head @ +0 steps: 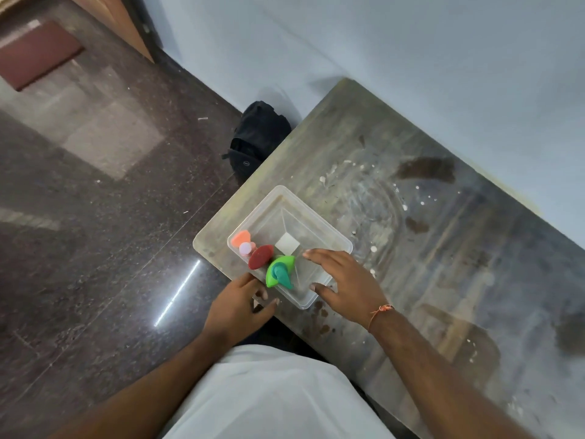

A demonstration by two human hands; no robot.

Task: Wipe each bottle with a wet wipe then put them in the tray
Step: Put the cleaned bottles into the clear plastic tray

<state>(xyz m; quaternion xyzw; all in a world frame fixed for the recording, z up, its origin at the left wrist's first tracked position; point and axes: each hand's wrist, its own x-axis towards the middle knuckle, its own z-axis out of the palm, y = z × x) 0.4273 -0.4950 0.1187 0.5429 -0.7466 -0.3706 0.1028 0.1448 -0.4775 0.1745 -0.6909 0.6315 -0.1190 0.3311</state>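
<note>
Here, seen from the head camera, a person leans over a worn tabletop [427, 248] where a clear plastic tray [329, 234] sits at the near left corner, resting on its flat lid. Four bottles stand in a row along the tray's left wall: an orange-capped bottle [240, 238], a small pink bottle [246, 248], a dark red bottle [261, 256] and a green bottle [280, 270] with a teal nozzle, nearest the person. A folded white wet wipe [287, 243] lies on the tray floor just right of the row. The right hand [342, 283] spreads flat over the tray's near right corner, fingers straight and relaxed, gripping nothing, its fingertips over the rim. The left hand [243, 299] hangs at the tray's near left corner just below the green bottle, fingers loosely curled and apparently empty. The green bottle lies between the two hands, nearer the left. Every bottle in view is already in the tray, so the task looks close to finished.
</note>
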